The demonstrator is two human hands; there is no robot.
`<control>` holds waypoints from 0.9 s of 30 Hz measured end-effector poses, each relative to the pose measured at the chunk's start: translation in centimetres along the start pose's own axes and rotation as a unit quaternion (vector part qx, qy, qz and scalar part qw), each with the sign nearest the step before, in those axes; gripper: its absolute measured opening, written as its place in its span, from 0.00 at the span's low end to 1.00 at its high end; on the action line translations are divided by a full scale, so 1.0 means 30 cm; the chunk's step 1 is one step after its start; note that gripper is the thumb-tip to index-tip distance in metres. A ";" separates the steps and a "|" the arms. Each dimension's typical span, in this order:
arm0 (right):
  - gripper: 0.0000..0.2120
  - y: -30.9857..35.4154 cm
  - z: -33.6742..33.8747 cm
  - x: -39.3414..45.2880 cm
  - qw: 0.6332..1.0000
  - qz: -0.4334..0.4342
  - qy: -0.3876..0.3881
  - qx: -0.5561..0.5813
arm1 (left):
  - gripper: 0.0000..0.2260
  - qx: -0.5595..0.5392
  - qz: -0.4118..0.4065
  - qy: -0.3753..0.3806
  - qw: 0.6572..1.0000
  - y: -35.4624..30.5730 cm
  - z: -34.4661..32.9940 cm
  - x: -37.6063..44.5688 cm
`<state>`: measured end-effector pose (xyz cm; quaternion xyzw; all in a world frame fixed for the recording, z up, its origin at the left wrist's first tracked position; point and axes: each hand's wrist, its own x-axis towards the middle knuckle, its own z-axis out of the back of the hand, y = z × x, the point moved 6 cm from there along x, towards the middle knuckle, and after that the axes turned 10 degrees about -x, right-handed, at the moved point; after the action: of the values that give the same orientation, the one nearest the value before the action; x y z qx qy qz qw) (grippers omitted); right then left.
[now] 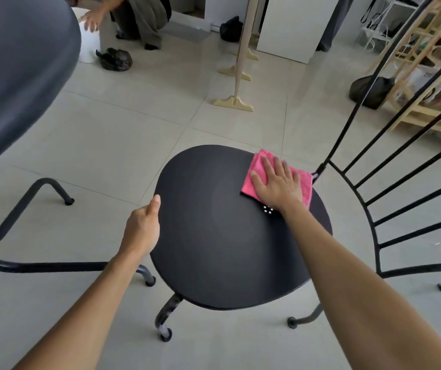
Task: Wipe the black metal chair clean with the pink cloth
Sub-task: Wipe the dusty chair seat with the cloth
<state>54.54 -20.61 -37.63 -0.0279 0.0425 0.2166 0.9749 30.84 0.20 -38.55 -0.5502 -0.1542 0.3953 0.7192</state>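
Note:
The black metal chair (214,236) stands on the tiled floor, its round seat facing me and its barred backrest (390,182) rising at the right. A folded pink cloth (256,169) lies on the far right part of the seat, near the backrest. My right hand (278,182) presses flat on the cloth with straight, spread fingers. My left hand (144,225) grips the seat's left rim, thumb on top and fingers curled under the edge.
A second chair with a grey seat (19,76) and black legs stands at the left. Further back a person (134,20) crouches by a white bucket (90,46). Wooden stand feet (232,102), black bags and a wooden shelf (427,76) sit beyond.

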 end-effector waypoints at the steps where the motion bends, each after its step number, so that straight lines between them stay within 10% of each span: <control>1: 0.33 0.047 0.001 -0.006 1.000 0.017 -0.003 -0.001 | 0.24 0.002 0.001 -0.002 1.000 -0.002 0.001 -0.002; 11: 0.50 0.311 -0.010 -0.351 0.985 0.169 0.024 0.035 | 0.25 0.048 0.005 -0.020 0.999 -0.015 0.004 0.005; 27: 0.25 0.316 -0.023 -0.588 0.985 0.148 0.027 0.082 | 0.26 0.103 0.002 -0.016 0.995 -0.048 0.006 -0.038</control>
<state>34.54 -19.51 -36.99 0.0526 0.0896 0.3533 0.9297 30.56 -0.64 -36.93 -0.4669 -0.1228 0.4194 0.7688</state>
